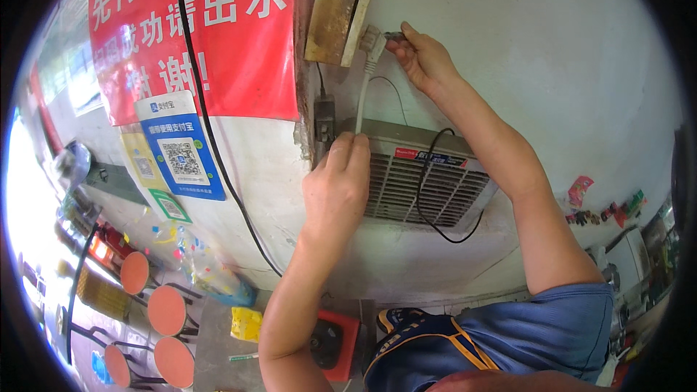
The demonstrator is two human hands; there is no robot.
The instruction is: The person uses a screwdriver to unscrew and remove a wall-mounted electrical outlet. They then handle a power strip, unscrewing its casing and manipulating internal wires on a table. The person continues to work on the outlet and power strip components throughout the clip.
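Note:
A white plug [374, 42] sits against the side of a worn, yellowed wall box [337, 20], and a white power cord [363, 94] hangs from it. My left hand [336, 181] is at the lower end of this cord, fingers closed round it at the top edge of a grey slatted vent unit [428, 181]. Beside the plug, my right hand [425, 58] pinches a small dark object [394, 36] between thumb and fingers; its kind is too small to make out. A black cord [419, 196] loops over the vent's slats.
A black adapter [324, 116] hangs left of the vent. Another black cable [210, 127] crosses the red banner [247, 51] and payment-code signs [181, 149]. Below are red round stools [167, 311], a yellow packet [246, 324] and a red-and-black appliance [337, 345].

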